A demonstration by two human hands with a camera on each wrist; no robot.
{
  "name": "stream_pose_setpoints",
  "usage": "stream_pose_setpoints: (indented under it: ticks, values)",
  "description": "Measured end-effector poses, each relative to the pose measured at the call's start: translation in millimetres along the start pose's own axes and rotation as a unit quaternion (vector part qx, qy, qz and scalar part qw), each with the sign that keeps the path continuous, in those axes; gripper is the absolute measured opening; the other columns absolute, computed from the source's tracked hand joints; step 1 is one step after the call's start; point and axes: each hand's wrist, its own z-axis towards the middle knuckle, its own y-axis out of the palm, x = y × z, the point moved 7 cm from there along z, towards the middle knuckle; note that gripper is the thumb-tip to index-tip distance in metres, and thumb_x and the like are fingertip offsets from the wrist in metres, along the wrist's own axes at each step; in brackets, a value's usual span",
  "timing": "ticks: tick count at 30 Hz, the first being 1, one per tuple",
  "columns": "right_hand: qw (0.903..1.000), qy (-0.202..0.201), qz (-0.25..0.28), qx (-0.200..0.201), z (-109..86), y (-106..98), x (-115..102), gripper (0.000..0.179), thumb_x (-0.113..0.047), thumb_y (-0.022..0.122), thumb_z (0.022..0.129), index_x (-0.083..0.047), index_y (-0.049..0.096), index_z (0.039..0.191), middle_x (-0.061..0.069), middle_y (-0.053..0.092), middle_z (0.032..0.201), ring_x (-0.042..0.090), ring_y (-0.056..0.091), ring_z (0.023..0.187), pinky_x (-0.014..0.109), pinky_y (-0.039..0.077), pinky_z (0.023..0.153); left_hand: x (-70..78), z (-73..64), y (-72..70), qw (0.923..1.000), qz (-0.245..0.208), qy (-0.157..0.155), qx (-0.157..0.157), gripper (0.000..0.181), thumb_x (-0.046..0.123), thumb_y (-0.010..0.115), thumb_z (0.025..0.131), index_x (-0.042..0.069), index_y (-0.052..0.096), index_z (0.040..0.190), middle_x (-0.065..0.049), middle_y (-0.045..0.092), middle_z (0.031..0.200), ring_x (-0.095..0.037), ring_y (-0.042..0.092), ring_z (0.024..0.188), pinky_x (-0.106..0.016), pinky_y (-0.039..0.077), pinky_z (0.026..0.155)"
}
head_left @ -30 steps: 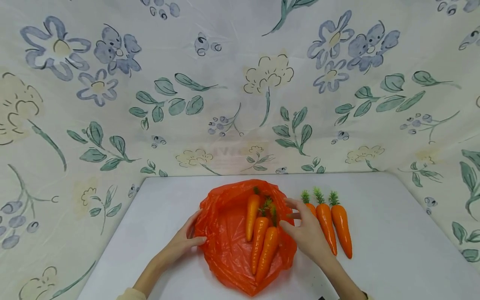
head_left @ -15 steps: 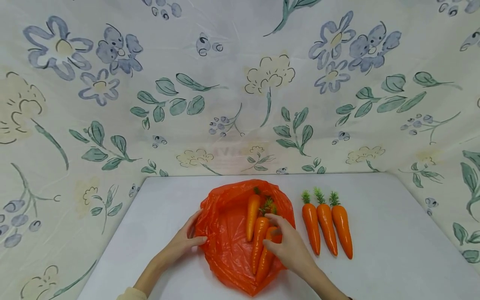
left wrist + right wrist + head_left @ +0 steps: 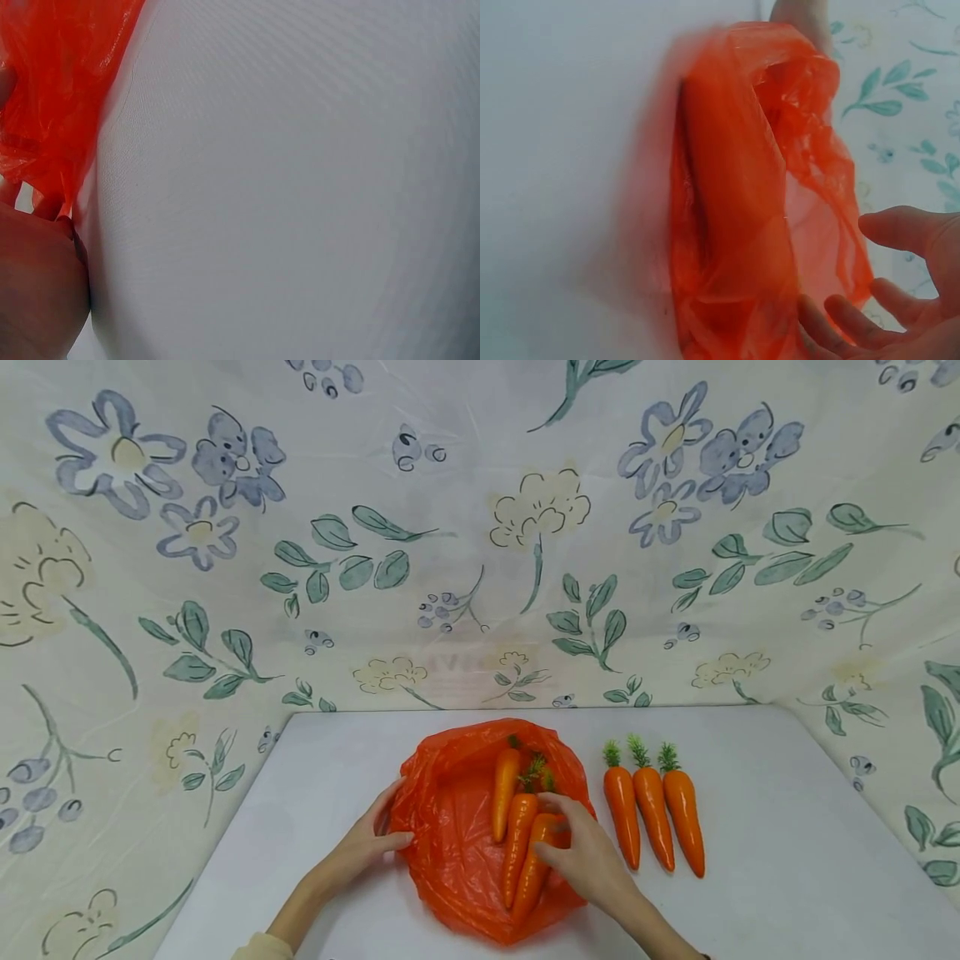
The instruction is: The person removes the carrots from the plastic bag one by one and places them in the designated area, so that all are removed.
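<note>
A thin red plastic bag (image 3: 457, 852) lies spread with its mouth up on the white table, several glossy carrots inside it. My left hand (image 3: 371, 827) rests against the bag's left side, thumb and fingers apart; in the left wrist view the red plastic (image 3: 64, 82) touches the fingers. Over the right part of the bag reaches my right hand (image 3: 585, 847), with thumb and fingers spread on either side of the rightmost carrot (image 3: 536, 868). In the right wrist view this hand (image 3: 907, 300) has loosely bent fingers at the bag's rim, gripping nothing.
Three carrots with green tops lie side by side right of the bag; the middle one (image 3: 654, 818) is close to its neighbours. Behind and beside the white table (image 3: 772, 827) hangs a floral cloth (image 3: 480, 568).
My right hand has moved left from the bag's right rim to over the rightmost carrot inside, then slightly back right. The left hand stays where it was.
</note>
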Motion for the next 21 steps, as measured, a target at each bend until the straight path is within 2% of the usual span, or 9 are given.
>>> stream_pose_setpoints:
  ticks: [12, 21]
  values:
    - [0.9999, -0.004, -0.011, 0.008, 1.0, 0, 10, 0.055, -0.017, 0.075, 0.085, -0.015, 0.054, 0.136, 0.007, 0.057, 0.124, 0.023, 0.057, 0.106, 0.049, 0.053, 0.091, -0.7, 0.0, -0.6, 0.9999, -0.001, 0.011, -0.002, 0.088, 0.034, 0.069, 0.086, 0.025, 0.018, 0.158, -0.008, 0.013, 0.166, -0.033, 0.006, 0.152, -0.064, 0.01, 0.118]
    - [1.0, 0.002, -0.005, 0.004, -0.3, 0, 16, 0.056, -0.019, 0.077, 0.084, -0.013, 0.055, 0.135, 0.009, 0.053, 0.121, 0.022, 0.056, 0.1, 0.041, 0.055, 0.081, 0.0, -0.2, -0.1, 0.9999, 0.001, 0.014, -0.003, 0.089, 0.034, 0.069, 0.086, 0.026, 0.017, 0.158, -0.008, 0.013, 0.165, -0.033, 0.007, 0.152, -0.065, 0.01, 0.118]
